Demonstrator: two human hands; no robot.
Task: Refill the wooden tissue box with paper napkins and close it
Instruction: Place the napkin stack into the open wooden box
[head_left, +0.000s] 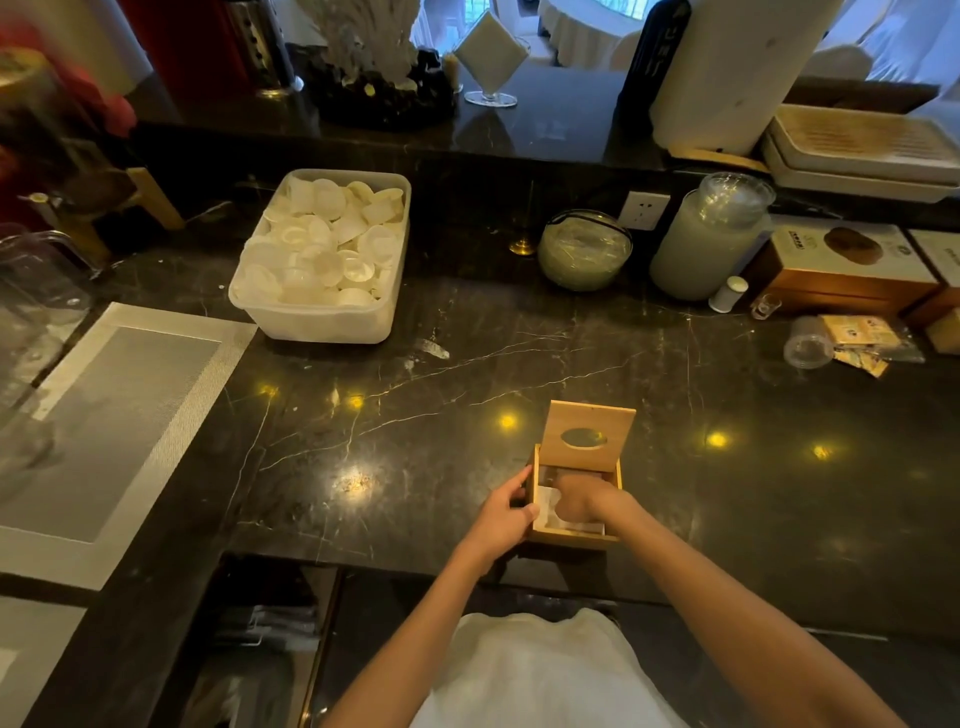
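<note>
Dark marble tabletop (415, 415), glossy, dotted with lamp reflections. Right hand (582, 499) plunged into the box (571, 535), fingers hidden inside, so grip could not be told; seemingly pressing down on napkins (548, 501), white and partly visible under the palm. Left hand (501, 517) cupped against the box's left wall, fingers (514, 480) wrapped round the outer side, thumb over the rim, steadying it. Sat near the tabletop's front edge, lid (589, 436) tilted up at the back, oval slot showing. Judged light, stiff, smooth-sided wood, apt to slide on polished stone; best gripped by opposite walls. Napkins soft, easily crumpled. Lid best lowered by its free edge.
</note>
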